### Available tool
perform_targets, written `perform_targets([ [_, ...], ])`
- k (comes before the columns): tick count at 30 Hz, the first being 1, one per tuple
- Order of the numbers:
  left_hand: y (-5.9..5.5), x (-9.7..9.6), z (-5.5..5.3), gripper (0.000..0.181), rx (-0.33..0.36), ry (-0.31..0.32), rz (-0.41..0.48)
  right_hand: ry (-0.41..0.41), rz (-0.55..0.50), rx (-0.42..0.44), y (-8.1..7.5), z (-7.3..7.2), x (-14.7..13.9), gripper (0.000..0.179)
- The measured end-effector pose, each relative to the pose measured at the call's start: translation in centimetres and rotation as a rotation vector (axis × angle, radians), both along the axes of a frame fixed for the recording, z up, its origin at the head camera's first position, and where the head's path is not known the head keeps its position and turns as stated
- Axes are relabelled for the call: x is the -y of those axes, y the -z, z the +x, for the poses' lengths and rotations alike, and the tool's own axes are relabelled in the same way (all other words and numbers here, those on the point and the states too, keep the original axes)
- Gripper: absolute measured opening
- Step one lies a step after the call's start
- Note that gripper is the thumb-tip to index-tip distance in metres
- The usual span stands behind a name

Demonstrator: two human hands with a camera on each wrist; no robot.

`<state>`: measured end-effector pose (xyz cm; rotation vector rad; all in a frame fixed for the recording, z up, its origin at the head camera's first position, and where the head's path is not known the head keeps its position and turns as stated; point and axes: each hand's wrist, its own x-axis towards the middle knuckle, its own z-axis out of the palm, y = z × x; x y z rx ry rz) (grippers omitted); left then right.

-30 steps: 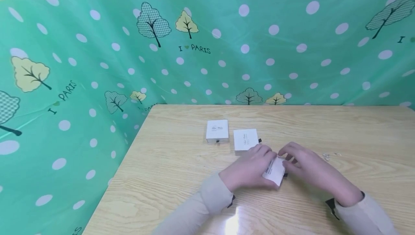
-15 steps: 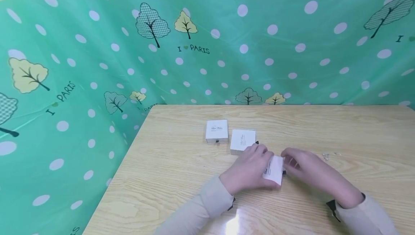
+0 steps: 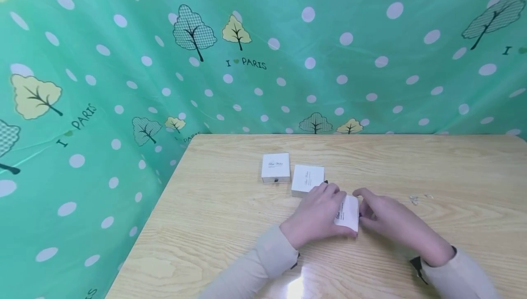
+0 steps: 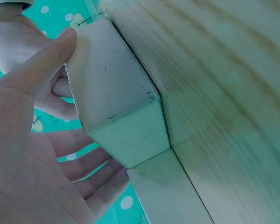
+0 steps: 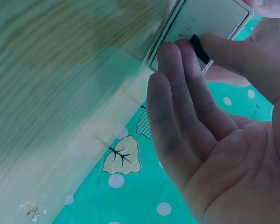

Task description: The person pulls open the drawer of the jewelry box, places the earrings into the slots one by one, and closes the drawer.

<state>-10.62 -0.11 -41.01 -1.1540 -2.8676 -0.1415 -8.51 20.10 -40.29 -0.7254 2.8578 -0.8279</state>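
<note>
A small white box (image 3: pixel 347 214) with black lettering lies on the table, its far side covered by my left hand (image 3: pixel 319 214). That hand grips the box across two opposite sides, thumb on the near side and fingers on the far one. At the box's right side is my right hand (image 3: pixel 391 219). In the right wrist view its thumb and fingers pinch a short black ribbon tab (image 5: pixel 199 49) that sticks out of the box's end face. The left wrist view shows the box's plain sides (image 4: pixel 112 84) between thumb and fingers.
A second white box (image 3: pixel 308 180) stands just beyond my left fingers, with its black tab to the right. Farther back and left is a third white box (image 3: pixel 276 168). Several tiny clear pieces (image 3: pixel 413 199) lie on the wooden table (image 3: pixel 197 225) at right.
The held box has turned slightly, its right edge now straighter. My right fingers have come from its far corner down to the tab. The second box has shifted a little left.
</note>
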Motion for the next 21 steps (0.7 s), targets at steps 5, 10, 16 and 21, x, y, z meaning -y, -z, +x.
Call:
perform_targets([
  [5, 0.09, -0.1, -0.04, 0.082, -0.026, 0.014, 0.004, 0.038, 0.036, 0.004, -0.03, 0.06, 0.15, 0.051],
  [10, 0.06, -0.17, -0.06, 0.082, -0.037, 0.019, -0.006, 0.052, 0.014, 0.012, 0.02, 0.02, 0.16, 0.049],
  [16, 0.03, -0.09, 0.0, 0.082, -0.044, 0.011, -0.012, 0.114, -0.005, 0.074, 0.12, -0.06, 0.31, 0.029],
  [21, 0.06, 0.05, 0.06, 0.083, -0.03, 0.001, -0.017, 0.146, 0.003, 0.112, 0.19, -0.24, 0.51, 0.02],
])
